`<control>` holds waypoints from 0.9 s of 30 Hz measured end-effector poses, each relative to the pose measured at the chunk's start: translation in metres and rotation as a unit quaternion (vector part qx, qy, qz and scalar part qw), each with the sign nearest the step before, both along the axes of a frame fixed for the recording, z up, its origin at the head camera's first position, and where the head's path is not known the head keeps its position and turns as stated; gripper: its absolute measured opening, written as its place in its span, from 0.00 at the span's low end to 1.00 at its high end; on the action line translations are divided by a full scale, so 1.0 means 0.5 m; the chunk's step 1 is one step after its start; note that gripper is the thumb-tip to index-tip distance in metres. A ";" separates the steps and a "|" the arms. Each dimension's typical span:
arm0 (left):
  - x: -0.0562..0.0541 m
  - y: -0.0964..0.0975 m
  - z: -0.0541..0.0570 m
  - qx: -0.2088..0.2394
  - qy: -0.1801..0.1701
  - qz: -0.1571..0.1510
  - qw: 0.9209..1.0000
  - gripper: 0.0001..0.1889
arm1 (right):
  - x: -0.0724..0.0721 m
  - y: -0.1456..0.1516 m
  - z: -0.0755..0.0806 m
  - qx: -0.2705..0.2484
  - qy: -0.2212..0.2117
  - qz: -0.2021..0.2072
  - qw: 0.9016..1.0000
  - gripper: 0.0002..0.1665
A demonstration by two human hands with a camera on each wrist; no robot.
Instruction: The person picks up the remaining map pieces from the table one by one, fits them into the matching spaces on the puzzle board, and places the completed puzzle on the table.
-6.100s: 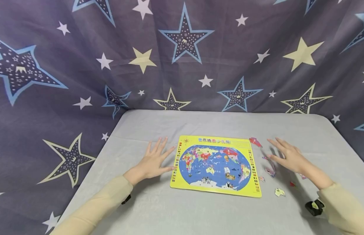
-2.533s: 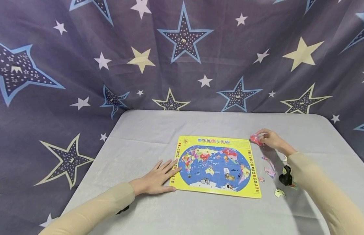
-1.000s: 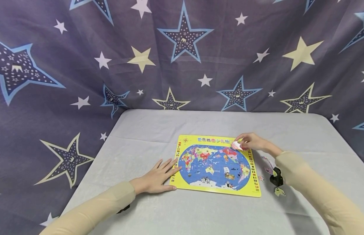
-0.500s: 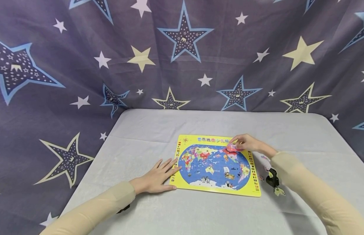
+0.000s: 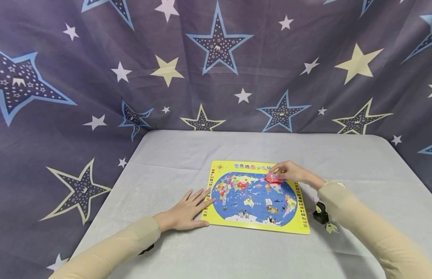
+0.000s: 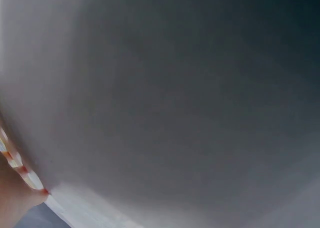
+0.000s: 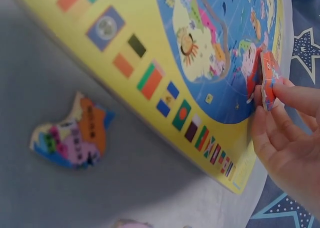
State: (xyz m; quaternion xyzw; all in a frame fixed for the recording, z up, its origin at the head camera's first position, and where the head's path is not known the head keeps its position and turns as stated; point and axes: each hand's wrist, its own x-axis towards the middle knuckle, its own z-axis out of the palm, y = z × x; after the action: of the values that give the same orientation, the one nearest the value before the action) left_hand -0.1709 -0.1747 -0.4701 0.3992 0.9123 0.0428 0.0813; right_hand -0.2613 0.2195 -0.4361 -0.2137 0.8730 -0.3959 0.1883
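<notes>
A yellow-bordered world map puzzle board (image 5: 257,228) lies flat on the table, its blue oval filled with coloured land shapes. My right hand (image 5: 291,171) pinches a red puzzle piece (image 5: 272,178) over the board's upper right, overlapping the red land area there. In the right wrist view the piece (image 7: 270,79) stands tilted between thumb and fingers, close over the map. My left hand (image 5: 184,212) rests palm down with fingers spread, fingertips on the board's left border. Only bits of its fingers (image 6: 22,170) show in the left wrist view, which is mostly dark tabletop.
Right of the board lie loose puzzle pieces: a pale yellow one (image 5: 331,228) and an orange and purple one (image 7: 75,138), others partly hidden by the right sleeve (image 5: 362,217). A black wrist camera (image 5: 320,214) hangs under it. A star-patterned curtain (image 5: 236,100) stands behind the grey table.
My right hand, empty at first, took the red puzzle piece from beside the board's top right corner and carried it left over the map. My left hand came down on the board's left edge.
</notes>
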 end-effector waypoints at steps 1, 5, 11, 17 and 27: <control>0.000 0.000 -0.001 0.001 0.000 0.000 1.000 0.39 | 0.000 -0.001 -0.001 -0.002 0.000 0.000 1.000 0.15; -0.001 0.001 -0.002 -0.004 -0.004 0.003 1.000 0.39 | -0.001 -0.005 -0.004 0.003 0.004 0.004 1.000 0.15; -0.002 0.001 -0.001 -0.012 -0.012 0.008 1.000 0.39 | 0.001 -0.014 -0.006 0.021 0.008 -0.012 1.000 0.15; 0.000 0.002 0.002 -0.009 -0.012 0.008 1.000 0.39 | 0.006 -0.019 -0.006 0.035 0.026 -0.014 0.999 0.15; 0.001 0.002 0.000 -0.003 -0.006 0.004 1.000 0.39 | 0.019 -0.032 -0.003 0.034 0.039 -0.018 0.999 0.20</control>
State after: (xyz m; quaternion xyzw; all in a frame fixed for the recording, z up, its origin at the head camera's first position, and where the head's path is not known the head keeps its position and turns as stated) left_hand -0.1705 -0.1737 -0.4699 0.3949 0.9135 0.0432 0.0875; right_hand -0.2515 0.2035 -0.4377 -0.2070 0.8961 -0.3610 0.1546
